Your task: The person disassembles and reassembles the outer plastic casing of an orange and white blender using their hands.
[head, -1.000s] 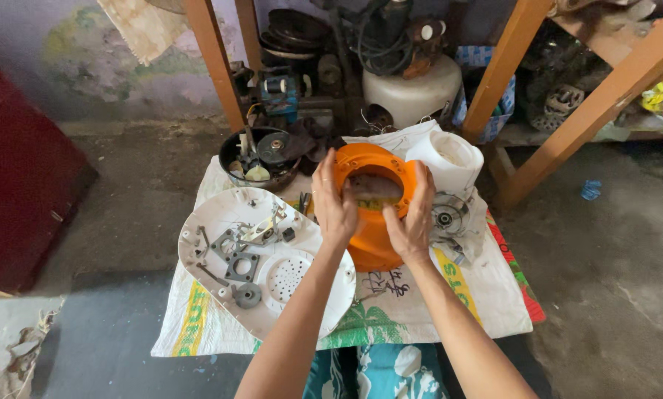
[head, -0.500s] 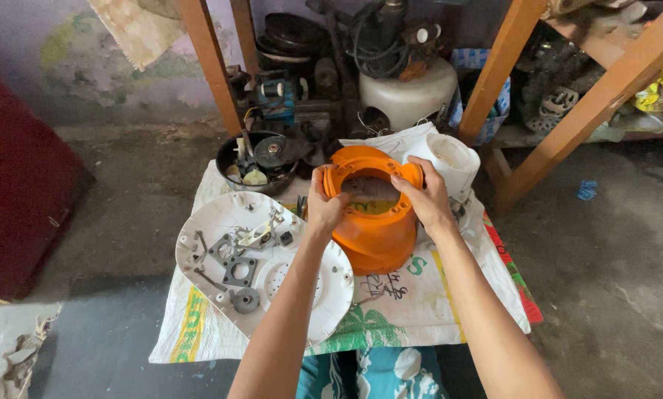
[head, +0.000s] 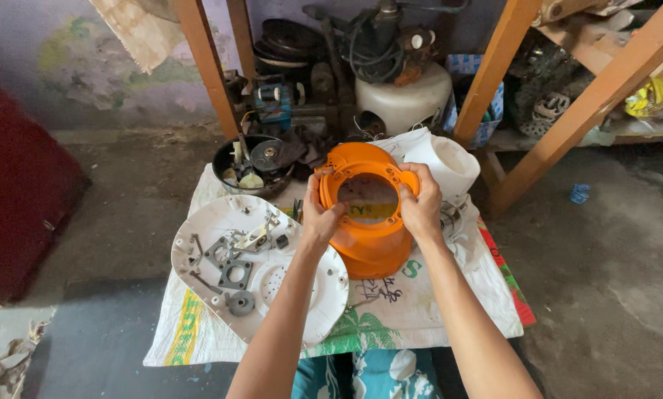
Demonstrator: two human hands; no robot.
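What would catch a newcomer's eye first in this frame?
The bright orange housing at centre, gripped by the left hand and right hand on either side of its round opening. To its left lies a white round plate strewn with small metal parts, all on a printed sack spread over the floor. Behind, between wooden legs, sits a heap of dark machine parts.

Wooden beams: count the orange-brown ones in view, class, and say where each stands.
4. Two upright wooden beams behind the black bowl; two slanted ones right of the orange housing. More may be hidden.
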